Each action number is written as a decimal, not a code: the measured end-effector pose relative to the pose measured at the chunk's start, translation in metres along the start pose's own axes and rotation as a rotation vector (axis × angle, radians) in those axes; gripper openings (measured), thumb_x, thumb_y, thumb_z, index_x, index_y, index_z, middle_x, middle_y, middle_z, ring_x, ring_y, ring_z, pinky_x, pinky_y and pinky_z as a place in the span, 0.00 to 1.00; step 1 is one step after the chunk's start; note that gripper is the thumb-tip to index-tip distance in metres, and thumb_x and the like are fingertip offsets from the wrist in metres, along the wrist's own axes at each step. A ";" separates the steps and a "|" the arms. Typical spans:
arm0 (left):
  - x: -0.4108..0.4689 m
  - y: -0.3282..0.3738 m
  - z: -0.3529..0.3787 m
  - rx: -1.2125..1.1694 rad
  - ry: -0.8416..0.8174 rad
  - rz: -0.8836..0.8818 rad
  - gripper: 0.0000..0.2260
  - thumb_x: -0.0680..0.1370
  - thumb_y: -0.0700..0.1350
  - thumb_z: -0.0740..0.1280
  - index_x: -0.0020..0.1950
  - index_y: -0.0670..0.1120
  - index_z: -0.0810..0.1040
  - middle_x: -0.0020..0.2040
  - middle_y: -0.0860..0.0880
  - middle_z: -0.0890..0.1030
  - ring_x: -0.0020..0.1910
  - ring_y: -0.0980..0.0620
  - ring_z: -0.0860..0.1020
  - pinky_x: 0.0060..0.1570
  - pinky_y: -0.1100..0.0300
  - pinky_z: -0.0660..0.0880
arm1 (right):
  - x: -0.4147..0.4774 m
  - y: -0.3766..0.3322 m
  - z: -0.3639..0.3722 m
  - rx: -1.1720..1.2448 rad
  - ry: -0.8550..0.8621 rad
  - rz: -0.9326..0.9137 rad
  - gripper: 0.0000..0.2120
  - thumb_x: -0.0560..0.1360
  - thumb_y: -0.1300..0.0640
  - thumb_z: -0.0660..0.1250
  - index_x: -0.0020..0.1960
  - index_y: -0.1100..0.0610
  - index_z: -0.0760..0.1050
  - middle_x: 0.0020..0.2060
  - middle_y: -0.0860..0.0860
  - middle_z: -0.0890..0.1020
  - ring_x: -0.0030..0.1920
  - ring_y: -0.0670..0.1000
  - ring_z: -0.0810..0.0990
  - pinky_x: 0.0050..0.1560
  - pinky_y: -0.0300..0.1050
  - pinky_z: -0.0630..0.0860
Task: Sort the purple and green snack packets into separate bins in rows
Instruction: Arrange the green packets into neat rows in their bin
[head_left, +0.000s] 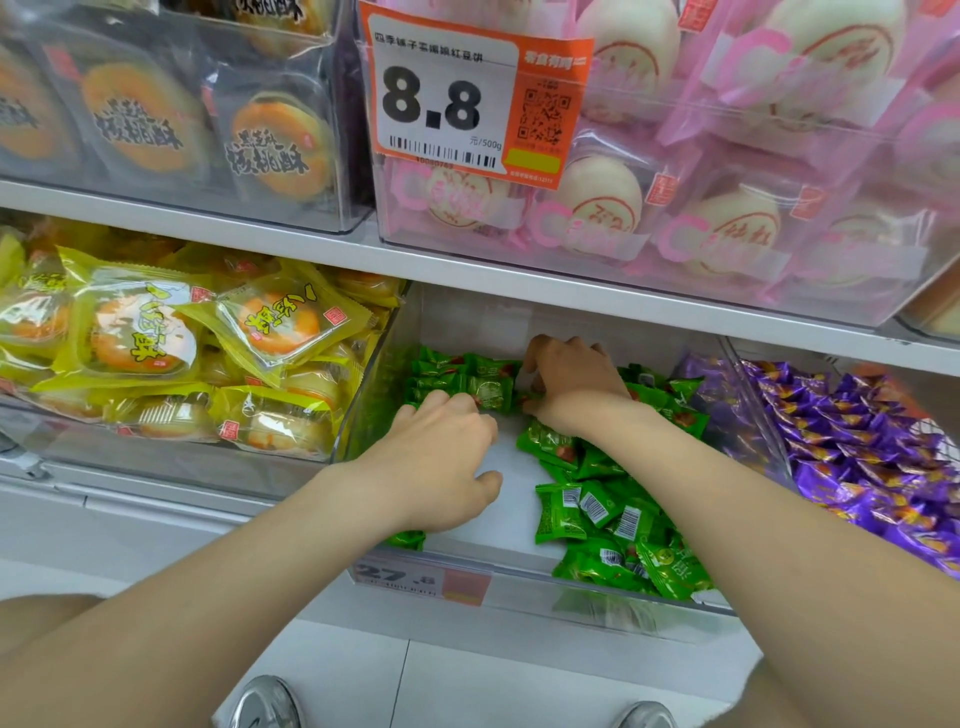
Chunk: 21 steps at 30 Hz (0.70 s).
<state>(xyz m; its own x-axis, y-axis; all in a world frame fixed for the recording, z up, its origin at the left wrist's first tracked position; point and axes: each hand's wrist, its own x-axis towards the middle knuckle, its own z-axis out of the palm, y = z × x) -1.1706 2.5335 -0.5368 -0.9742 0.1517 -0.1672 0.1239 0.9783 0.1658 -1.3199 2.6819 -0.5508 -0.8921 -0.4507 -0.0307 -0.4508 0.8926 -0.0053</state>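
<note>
In the middle bin (511, 514), right hand (574, 382) fingers clamp green packets (488, 392), left hand (444, 457) grip unclear, aligning a row; loose ones likely come next.

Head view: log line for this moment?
left hand: touching green packets | right hand: gripping green packets | purple packets: untouched, rightward

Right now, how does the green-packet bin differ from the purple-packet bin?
The green bin shows bare white floor, with green packets rowed at the back and loose at the right; the purple bin is covered with purple packets. The left hand and right hand are in the green bin; none is in the purple bin. Both are clear bins on one shelf.
</note>
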 end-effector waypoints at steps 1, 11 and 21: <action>0.003 -0.001 0.001 0.012 -0.001 0.000 0.21 0.83 0.58 0.62 0.70 0.47 0.75 0.69 0.46 0.72 0.71 0.43 0.67 0.68 0.43 0.68 | 0.000 0.002 -0.001 0.010 0.001 -0.004 0.17 0.76 0.51 0.74 0.61 0.53 0.74 0.53 0.53 0.82 0.59 0.59 0.77 0.63 0.55 0.72; 0.021 -0.002 -0.004 -0.728 0.281 -0.231 0.16 0.86 0.54 0.61 0.62 0.42 0.76 0.47 0.45 0.83 0.47 0.45 0.83 0.53 0.47 0.81 | -0.035 0.003 -0.030 0.401 0.237 -0.150 0.16 0.77 0.49 0.73 0.64 0.46 0.79 0.51 0.42 0.86 0.57 0.50 0.81 0.63 0.46 0.75; 0.018 0.001 -0.010 -1.295 0.359 -0.386 0.11 0.81 0.37 0.72 0.62 0.43 0.77 0.50 0.41 0.86 0.44 0.49 0.88 0.50 0.52 0.86 | -0.055 0.005 -0.031 0.747 0.061 -0.231 0.20 0.72 0.46 0.80 0.62 0.48 0.83 0.53 0.42 0.86 0.54 0.41 0.84 0.58 0.40 0.80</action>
<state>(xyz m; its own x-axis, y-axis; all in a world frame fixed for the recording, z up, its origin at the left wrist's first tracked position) -1.1895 2.5359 -0.5300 -0.9255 -0.3303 -0.1854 -0.2285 0.0966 0.9687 -1.2740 2.7113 -0.5185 -0.7878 -0.6064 0.1077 -0.5050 0.5360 -0.6765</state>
